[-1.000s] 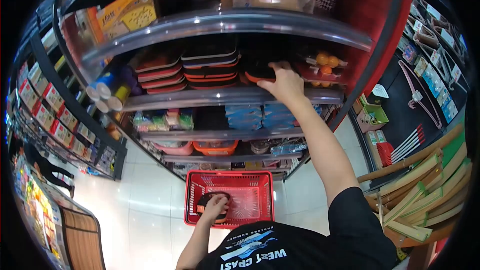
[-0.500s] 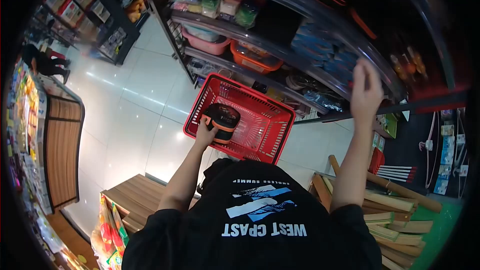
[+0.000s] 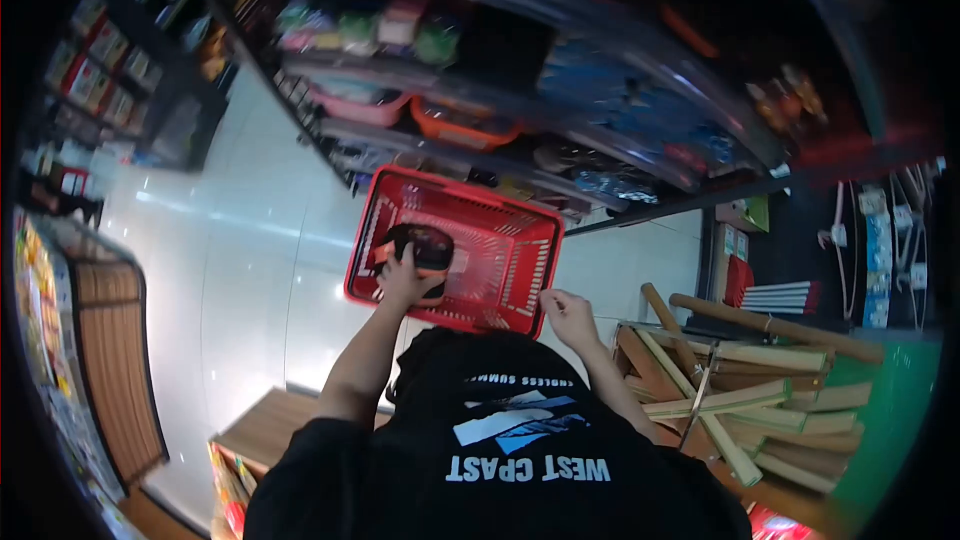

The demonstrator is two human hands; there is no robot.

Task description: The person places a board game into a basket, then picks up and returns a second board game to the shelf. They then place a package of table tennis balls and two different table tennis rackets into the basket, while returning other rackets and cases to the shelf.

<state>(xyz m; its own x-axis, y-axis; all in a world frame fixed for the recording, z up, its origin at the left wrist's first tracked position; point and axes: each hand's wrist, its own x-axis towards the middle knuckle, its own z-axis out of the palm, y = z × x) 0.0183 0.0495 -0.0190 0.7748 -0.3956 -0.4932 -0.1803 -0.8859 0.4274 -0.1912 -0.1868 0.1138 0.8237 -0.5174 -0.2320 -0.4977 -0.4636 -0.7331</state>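
A red plastic shopping basket (image 3: 500,202) with slotted walls is in front of my body. Inside its left part is a rounded black object with orange trim (image 3: 432,252); its exact kind does not show. My left hand (image 3: 402,282) reaches over the basket's near-left side and grips this object, fingers over its left side and top. Close beside the basket's near-right corner is my right hand (image 3: 568,320), fingers curled inward. Whether it touches the rim, or has something small in it, cannot be made out.
A shelving unit (image 3: 470,80) with bagged goods, a pink tub (image 3: 355,106) and an orange tub (image 3: 465,125) stands ahead. Wooden and bamboo pieces (image 3: 740,400) lie at the right. A wood-panelled display (image 3: 115,340) and a distant person (image 3: 60,202) are at the left.
My right hand has come down from the shelf to beside the basket's near-right corner. The basket, with my left hand on the black-and-orange object, appears slightly further left and lower.
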